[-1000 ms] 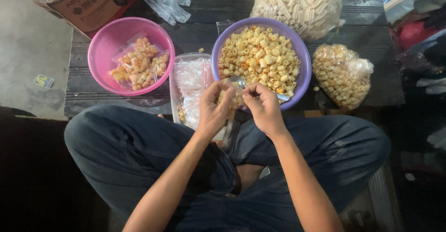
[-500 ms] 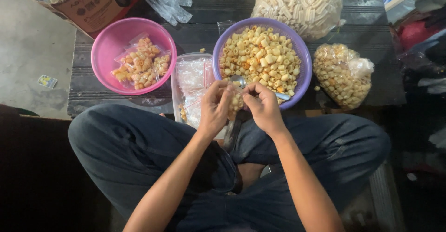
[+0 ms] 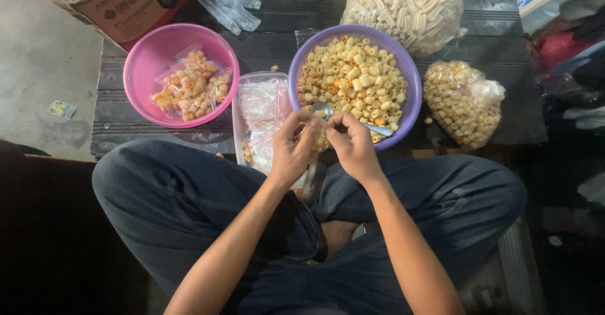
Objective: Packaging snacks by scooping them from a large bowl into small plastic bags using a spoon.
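Observation:
Both hands meet over the near rim of a purple bowl [image 3: 409,110] heaped with pale yellow tube snacks. My left hand [image 3: 291,151] pinches a small clear plastic bag [image 3: 318,140] partly filled with the snacks. My right hand [image 3: 354,148] grips the same small bag from the right side. A metal spoon [image 3: 322,109] lies in the purple bowl, its bowl just above my fingers and its handle running right behind my right hand.
A pink bowl [image 3: 142,69] at left holds several filled snack bags. A clear container [image 3: 258,104] of empty plastic bags sits between the bowls. Two big snack bags [image 3: 463,100] [image 3: 403,3] lie right and behind. A cardboard box [image 3: 120,0] stands far left. My crossed legs fill the foreground.
The hands stay together at the bowl's rim, fingers shifting slightly on the small bag. The view has drifted a little.

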